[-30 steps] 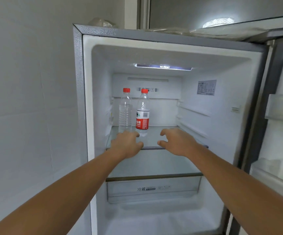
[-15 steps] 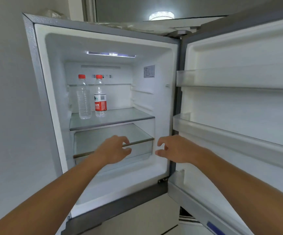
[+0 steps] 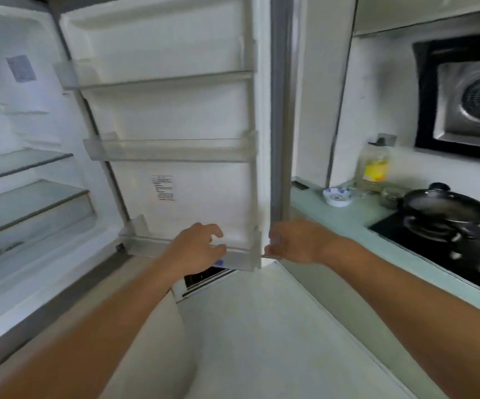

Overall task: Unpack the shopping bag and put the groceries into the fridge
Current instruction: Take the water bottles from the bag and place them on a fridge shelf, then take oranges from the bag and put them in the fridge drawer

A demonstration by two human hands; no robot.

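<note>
The fridge (image 3: 31, 174) stands open on the left, its glass shelves bare in the part I can see. Its door (image 3: 175, 116) swings out in the middle of the view, with several clear door racks holding nothing. My left hand (image 3: 197, 246) hovers in front of the lowest door rack, fingers apart and curled, holding nothing. My right hand (image 3: 293, 241) is just past the door's outer edge, also loosely curled and holding nothing. No shopping bag or groceries are in view. The whole frame is blurred.
On the right a pale green counter (image 3: 345, 226) carries a black wok (image 3: 446, 208) on a black hob, an oil bottle (image 3: 375, 165) and a small blue-and-white dish (image 3: 337, 196). A range hood (image 3: 463, 96) hangs above. Pale floor lies below my arms.
My view has swung right, from the fridge interior to the door and kitchen counter. The two water bottles on the shelf have left the frame. Both hands moved right, holding nothing.
</note>
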